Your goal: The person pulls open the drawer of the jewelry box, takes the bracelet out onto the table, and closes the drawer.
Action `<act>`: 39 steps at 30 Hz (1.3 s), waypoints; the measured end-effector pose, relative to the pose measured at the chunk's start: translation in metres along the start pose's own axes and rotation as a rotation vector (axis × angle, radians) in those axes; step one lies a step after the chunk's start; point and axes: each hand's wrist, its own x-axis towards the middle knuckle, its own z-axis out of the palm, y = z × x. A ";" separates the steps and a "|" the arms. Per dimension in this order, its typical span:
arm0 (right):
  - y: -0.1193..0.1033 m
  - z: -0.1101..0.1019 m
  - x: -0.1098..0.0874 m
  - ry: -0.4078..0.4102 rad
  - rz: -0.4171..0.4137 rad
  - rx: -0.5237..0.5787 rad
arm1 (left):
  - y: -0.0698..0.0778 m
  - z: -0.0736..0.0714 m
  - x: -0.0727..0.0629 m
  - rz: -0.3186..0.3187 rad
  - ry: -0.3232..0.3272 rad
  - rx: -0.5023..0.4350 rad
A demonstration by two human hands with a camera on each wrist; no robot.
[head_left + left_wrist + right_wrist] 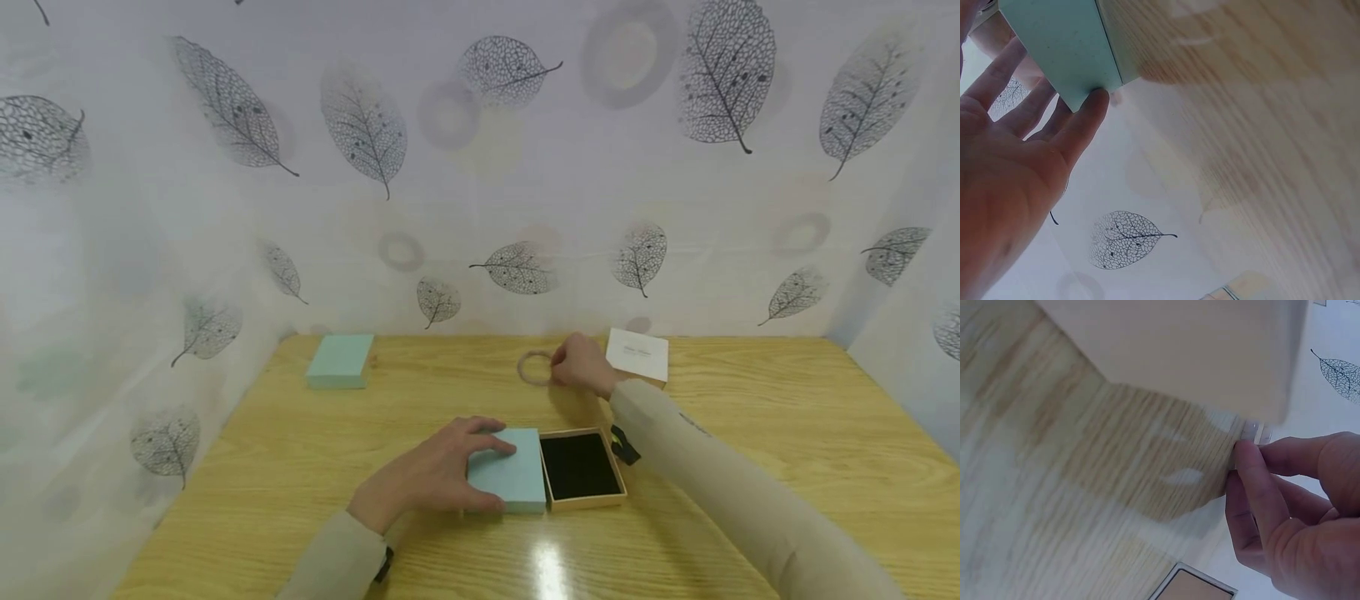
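A mint-green box lid [507,471] lies on the table beside an open box [588,502] lined with a black insert [579,465]. My left hand [442,471] spans the lid, thumb at its near edge and fingers reaching across the top to the far edge. In the left wrist view, a fingertip touches the corner of the mint lid [1063,50]. Farther back, my right hand [583,364] pinches the right side of a pale, pinkish-grey bangle [534,382]. The right wrist view shows the fingertips [1249,453] of the right hand together, mostly hiding the bangle.
A white-topped box [637,354] with small print stands just right of my right hand. Another mint-green box [341,361] sits at the back left of the wooden table [420,383]. A leaf-patterned sheet [480,192] encloses the back and sides.
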 end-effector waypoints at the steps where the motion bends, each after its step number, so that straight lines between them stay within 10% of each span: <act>1: 0.000 0.000 0.000 0.002 0.000 0.000 | 0.000 0.000 0.000 -0.001 0.000 0.001; 16: 0.000 -0.012 -0.006 -0.036 0.020 0.058 | 0.001 -0.001 0.001 -0.002 0.000 -0.002; 31: 0.024 -0.030 -0.104 -0.077 -0.165 0.012 | 0.000 0.002 -0.001 0.033 0.043 0.037; 39: 0.045 -0.024 -0.137 -0.150 -0.061 0.159 | -0.001 0.002 -0.001 0.048 0.041 0.053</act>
